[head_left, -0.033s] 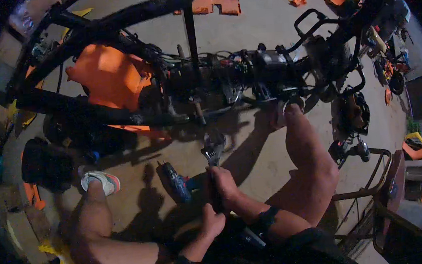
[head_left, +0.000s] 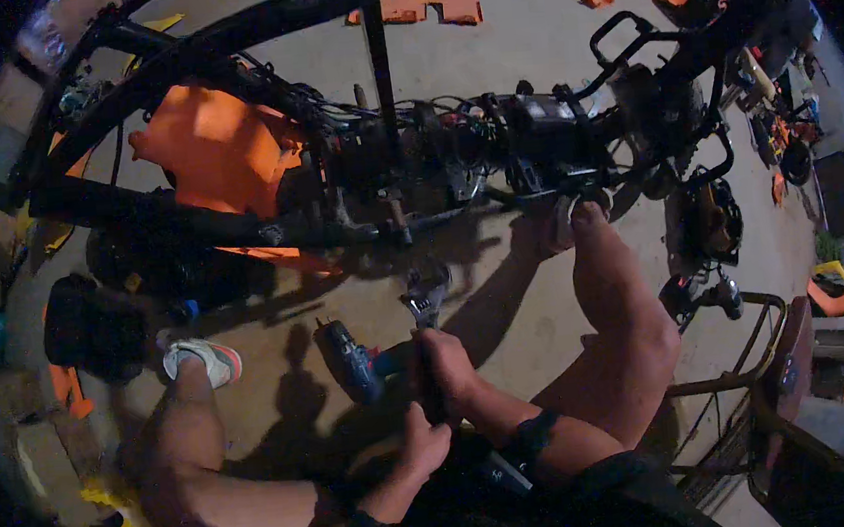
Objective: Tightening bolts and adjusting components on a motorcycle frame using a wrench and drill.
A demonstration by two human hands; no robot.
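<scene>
My right hand [head_left: 449,369] is closed round the handle of an adjustable wrench [head_left: 427,298], whose metal jaws point away from me. Lower on the same dark handle, my left hand [head_left: 425,446] is also closed. The wrench is held between my legs, short of a black tubular vehicle frame [head_left: 157,221] and apart from it. On the frame's near tube, a bolt-like metal rod [head_left: 399,220] sticks out toward the wrench jaws. To the left of my hands a cordless drill [head_left: 352,362] rests on the floor.
Cables and an orange plastic panel [head_left: 216,146] sit within the frame. Beyond it lies another orange panel [head_left: 416,5]. A second power tool [head_left: 714,296] and a rusty metal rack [head_left: 729,382] are at right. Black parts [head_left: 91,328] stand at left, near my shoe [head_left: 202,363].
</scene>
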